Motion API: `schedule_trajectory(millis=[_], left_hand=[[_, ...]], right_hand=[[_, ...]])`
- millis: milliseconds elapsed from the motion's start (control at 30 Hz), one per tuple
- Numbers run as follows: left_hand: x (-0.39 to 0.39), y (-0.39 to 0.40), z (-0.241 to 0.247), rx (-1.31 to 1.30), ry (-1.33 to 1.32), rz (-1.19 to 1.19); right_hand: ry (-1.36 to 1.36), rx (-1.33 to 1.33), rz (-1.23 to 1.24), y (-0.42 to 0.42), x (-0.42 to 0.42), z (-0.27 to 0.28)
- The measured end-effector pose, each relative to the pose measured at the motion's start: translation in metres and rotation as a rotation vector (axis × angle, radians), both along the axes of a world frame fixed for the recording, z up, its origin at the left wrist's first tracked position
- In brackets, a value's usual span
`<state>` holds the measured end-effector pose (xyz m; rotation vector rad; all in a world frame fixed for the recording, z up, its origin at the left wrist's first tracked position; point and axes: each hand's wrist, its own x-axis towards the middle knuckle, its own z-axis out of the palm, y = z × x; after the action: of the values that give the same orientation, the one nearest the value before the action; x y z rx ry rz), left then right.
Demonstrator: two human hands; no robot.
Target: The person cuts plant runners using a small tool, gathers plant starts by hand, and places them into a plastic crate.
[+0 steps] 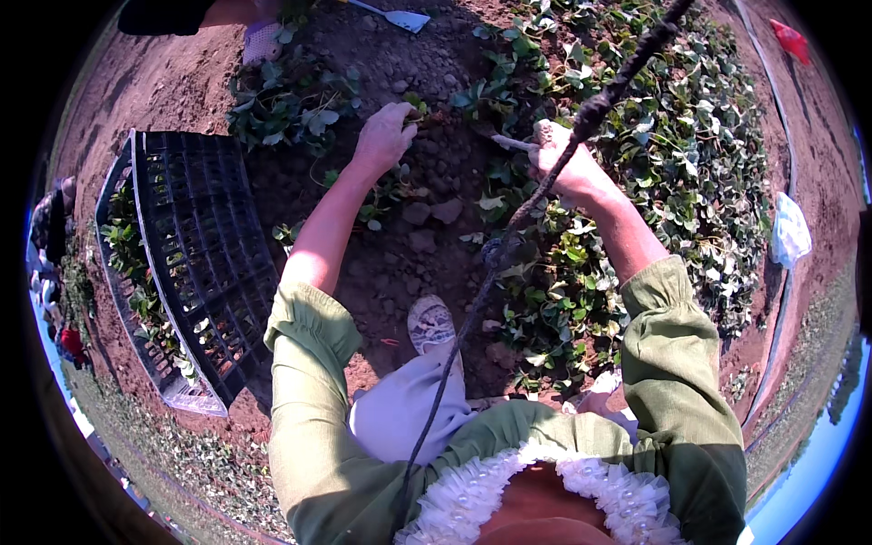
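Observation:
My left hand (387, 138) is over the dug soil, its fingertips closed around a small green leafy plant (415, 103). To the right, my right hand (560, 158) grips the handle of a small hand tool (512, 142), whose head points left and is partly lost among leaves. A dense bed of leafy plants, which look like strawberry plants (654, 150), spreads beside and beyond my right hand. A heap of similar loose plants (300, 112) lies on the soil left of my left hand. Small plants (375, 208) lie on the soil below that hand.
A black plastic crate (204, 231) holding plants stands at the left. Another person's gloved hand (261, 42) is at the top left, near a shovel or hoe blade (407, 20). A dark cord (470, 313) hangs across the view. A white plastic bag (790, 230) lies at the right by a pipe.

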<state>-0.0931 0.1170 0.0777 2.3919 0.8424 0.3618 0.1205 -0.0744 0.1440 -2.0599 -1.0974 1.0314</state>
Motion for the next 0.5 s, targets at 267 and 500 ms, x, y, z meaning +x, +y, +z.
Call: schedule_trajectory(millis=[267, 500], left_hand=[[0.053, 0.006, -0.026, 0.258, 0.174, -0.220], [0.078, 0.010, -0.051, 0.425, 0.257, -0.255]], right_hand=[[0.758, -0.059, -0.448, 0.022, 0.026, -0.015], [0.869, -0.007, -0.487, -0.024, 0.029, 0.001]])
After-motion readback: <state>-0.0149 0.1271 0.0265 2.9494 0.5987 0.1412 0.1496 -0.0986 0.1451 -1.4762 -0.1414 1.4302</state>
